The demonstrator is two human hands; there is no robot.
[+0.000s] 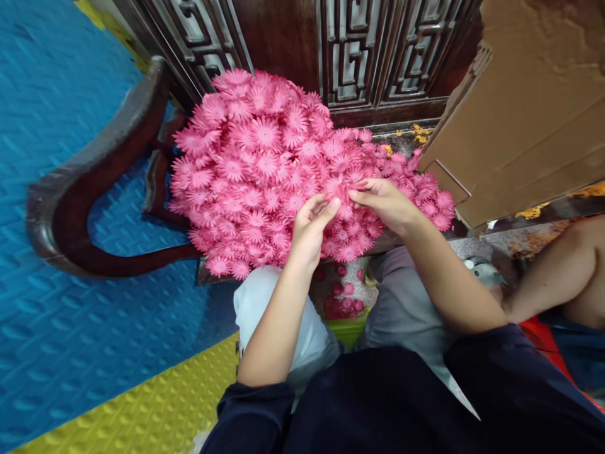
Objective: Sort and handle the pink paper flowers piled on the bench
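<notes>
Both my hands meet over the right part of a big heap of pink artificial flower heads [250,164]. My left hand [312,227] has its thumb and fingers pinched at the edge of one pink flower head [336,188]. On the flower's other side, my right hand [385,202] pinches it between thumb and forefinger. Layered fringe-like petals make up each flower. Where the fingertips meet the petals, the detail is too small to make out fully. Smaller pink flower heads [425,189] lie to the right of my right hand.
A carved dark wooden armrest [61,208] curves at the left over blue matting [38,353]. Lattice wood panels [352,57] stand behind the heap. A cardboard box [524,113] blocks the right side. Another person's arm [562,271] is at the right. Fallen flowers [347,306] lie below.
</notes>
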